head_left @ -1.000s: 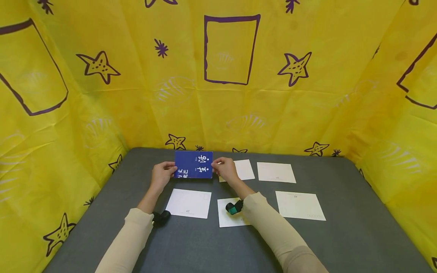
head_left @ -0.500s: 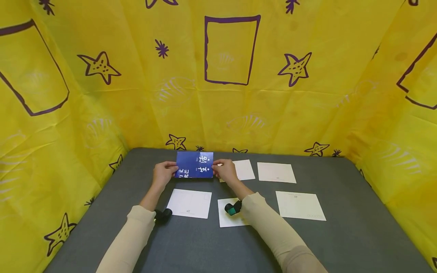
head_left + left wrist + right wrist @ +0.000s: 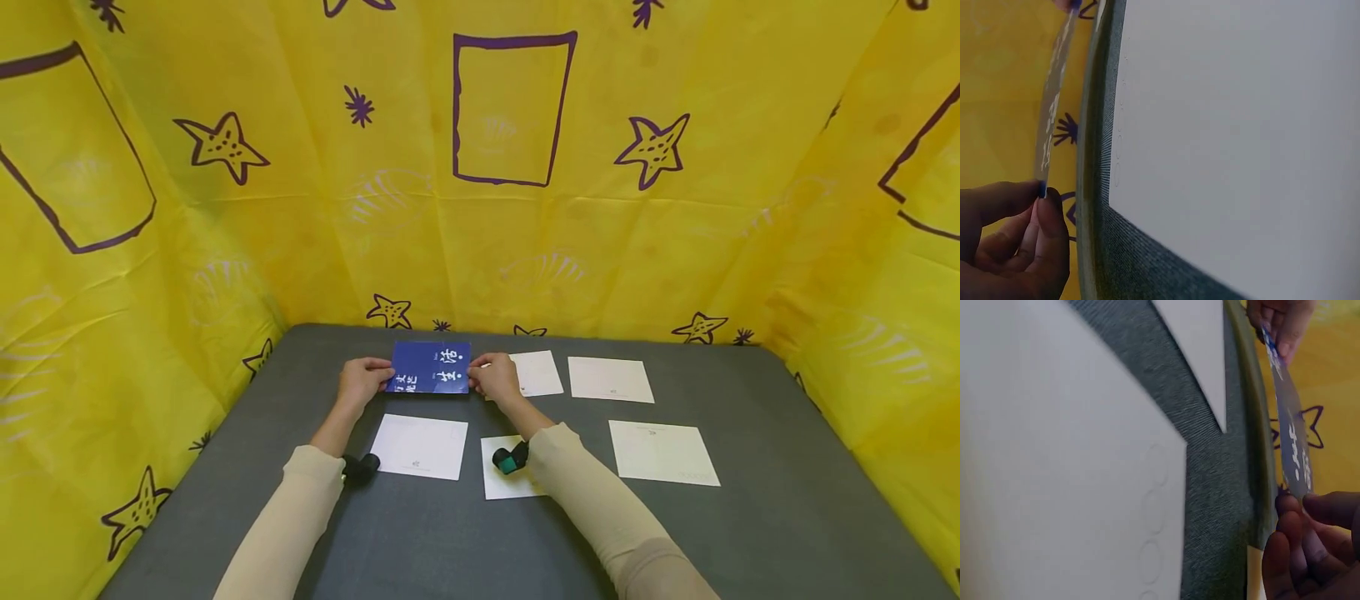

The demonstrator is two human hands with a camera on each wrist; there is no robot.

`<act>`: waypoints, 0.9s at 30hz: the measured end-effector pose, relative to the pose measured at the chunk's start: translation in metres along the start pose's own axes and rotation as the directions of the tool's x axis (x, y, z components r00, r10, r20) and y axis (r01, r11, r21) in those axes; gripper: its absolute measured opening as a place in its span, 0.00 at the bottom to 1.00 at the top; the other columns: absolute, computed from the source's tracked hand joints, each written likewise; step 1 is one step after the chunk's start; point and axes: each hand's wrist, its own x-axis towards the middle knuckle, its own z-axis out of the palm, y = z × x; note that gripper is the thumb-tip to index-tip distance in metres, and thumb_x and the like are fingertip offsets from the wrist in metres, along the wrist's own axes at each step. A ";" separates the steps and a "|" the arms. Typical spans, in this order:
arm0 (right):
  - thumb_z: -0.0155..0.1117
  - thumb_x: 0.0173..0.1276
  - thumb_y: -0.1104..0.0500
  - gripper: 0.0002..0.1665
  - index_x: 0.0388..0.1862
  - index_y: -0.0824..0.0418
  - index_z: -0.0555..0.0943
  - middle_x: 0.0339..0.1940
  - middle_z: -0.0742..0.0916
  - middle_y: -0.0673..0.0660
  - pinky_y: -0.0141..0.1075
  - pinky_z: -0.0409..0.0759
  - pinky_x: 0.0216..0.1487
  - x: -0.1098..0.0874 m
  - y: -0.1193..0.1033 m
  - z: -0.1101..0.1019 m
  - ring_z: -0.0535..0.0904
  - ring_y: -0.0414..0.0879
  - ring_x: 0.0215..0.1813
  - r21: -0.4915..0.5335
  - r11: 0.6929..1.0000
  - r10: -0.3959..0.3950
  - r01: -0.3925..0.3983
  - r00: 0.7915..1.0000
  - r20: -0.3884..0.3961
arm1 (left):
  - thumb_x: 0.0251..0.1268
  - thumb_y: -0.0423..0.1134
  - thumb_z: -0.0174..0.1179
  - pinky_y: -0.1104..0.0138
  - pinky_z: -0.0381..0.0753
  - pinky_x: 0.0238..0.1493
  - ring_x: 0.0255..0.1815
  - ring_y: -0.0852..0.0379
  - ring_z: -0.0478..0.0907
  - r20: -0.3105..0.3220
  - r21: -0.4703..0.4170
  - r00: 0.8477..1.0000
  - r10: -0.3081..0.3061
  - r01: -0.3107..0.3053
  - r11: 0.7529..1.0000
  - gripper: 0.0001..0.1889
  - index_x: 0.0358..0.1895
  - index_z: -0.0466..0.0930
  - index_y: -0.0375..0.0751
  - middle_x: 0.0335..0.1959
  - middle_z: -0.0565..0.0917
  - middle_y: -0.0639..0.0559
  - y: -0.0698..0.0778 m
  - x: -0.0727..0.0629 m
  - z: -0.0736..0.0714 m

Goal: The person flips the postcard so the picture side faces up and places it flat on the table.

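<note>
A blue postcard [image 3: 423, 367] with white lettering is held between both hands above the far left part of the table. My left hand [image 3: 363, 383] pinches its left edge between thumb and fingers, and my right hand [image 3: 497, 377] pinches its right edge. Both wrist views show the card nearly edge-on, with thumb and fingertips on its ends. Below it lies a white postcard [image 3: 420, 447]. Another white postcard [image 3: 498, 479] is partly hidden by the right forearm, and a third postcard [image 3: 538, 372] sits partly behind the right hand.
Two more white postcards lie to the right, a back one [image 3: 611, 380] and a front one [image 3: 663, 452]. The grey table [image 3: 780, 500] is enclosed at the back and sides by a yellow curtain [image 3: 510, 250] with purple drawings.
The blue postcard has come slightly lower and a little to the right, with both hands still pinching it. The white postcards have stayed put on the table.
</note>
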 end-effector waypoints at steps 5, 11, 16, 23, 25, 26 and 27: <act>0.68 0.61 0.64 0.06 0.35 0.67 0.86 0.18 0.86 0.56 0.25 0.69 0.16 -0.001 0.000 0.001 0.73 0.37 0.15 -0.133 0.991 -0.022 0.021 1.000 -0.003 | 0.65 0.30 0.60 0.76 0.80 0.31 0.30 0.62 0.78 0.053 0.014 0.999 0.008 -0.009 1.000 0.16 0.53 0.80 0.27 0.47 0.84 0.32 0.000 0.004 0.000; 0.69 0.60 0.64 0.07 0.35 0.67 0.86 0.20 0.87 0.56 0.25 0.71 0.18 0.001 -0.001 0.003 0.74 0.36 0.16 -0.190 0.982 0.013 -0.008 1.000 0.025 | 0.63 0.26 0.58 0.74 0.81 0.34 0.32 0.61 0.79 0.076 0.025 0.997 0.021 -0.023 0.999 0.17 0.55 0.78 0.25 0.46 0.84 0.32 0.000 0.004 0.001; 0.70 0.59 0.65 0.07 0.35 0.68 0.85 0.18 0.85 0.55 0.27 0.70 0.15 0.003 -0.004 0.004 0.74 0.40 0.16 -0.169 0.982 0.094 -0.080 0.993 0.076 | 0.62 0.24 0.56 0.70 0.83 0.36 0.36 0.55 0.81 0.079 0.041 0.997 0.023 -0.027 0.999 0.19 0.57 0.76 0.25 0.48 0.82 0.30 0.001 0.003 0.000; 0.69 0.59 0.64 0.08 0.36 0.67 0.85 0.19 0.85 0.55 0.26 0.71 0.16 0.000 -0.006 -0.001 0.75 0.41 0.18 -0.161 0.985 0.080 -0.061 0.990 0.118 | 0.65 0.26 0.55 0.64 0.84 0.41 0.37 0.51 0.82 0.082 0.041 0.996 0.017 -0.020 0.999 0.18 0.57 0.76 0.24 0.49 0.82 0.29 -0.004 0.004 -0.003; 0.68 0.60 0.64 0.07 0.37 0.67 0.85 0.19 0.84 0.54 0.26 0.71 0.16 0.000 -0.006 -0.005 0.75 0.40 0.17 -0.152 0.987 0.079 -0.060 0.989 0.127 | 0.65 0.28 0.55 0.63 0.84 0.43 0.38 0.49 0.82 0.078 0.048 0.997 0.021 -0.025 0.999 0.18 0.57 0.76 0.25 0.50 0.81 0.29 -0.004 0.003 -0.004; 0.68 0.61 0.64 0.07 0.37 0.67 0.85 0.18 0.83 0.54 0.26 0.71 0.16 0.000 -0.006 -0.008 0.74 0.40 0.17 -0.146 0.987 0.080 -0.061 0.988 0.129 | 0.66 0.29 0.55 0.62 0.84 0.44 0.39 0.49 0.82 0.075 0.052 0.997 0.022 -0.026 0.998 0.18 0.57 0.76 0.25 0.50 0.81 0.30 -0.003 0.003 -0.004; 0.67 0.61 0.63 0.08 0.37 0.67 0.85 0.18 0.82 0.53 0.26 0.71 0.16 0.000 -0.005 -0.010 0.74 0.40 0.17 -0.146 0.988 0.079 -0.060 0.989 0.128 | 0.66 0.30 0.55 0.63 0.84 0.45 0.40 0.48 0.81 0.071 0.057 0.997 0.021 -0.025 0.998 0.18 0.57 0.77 0.26 0.51 0.81 0.30 -0.003 0.002 -0.004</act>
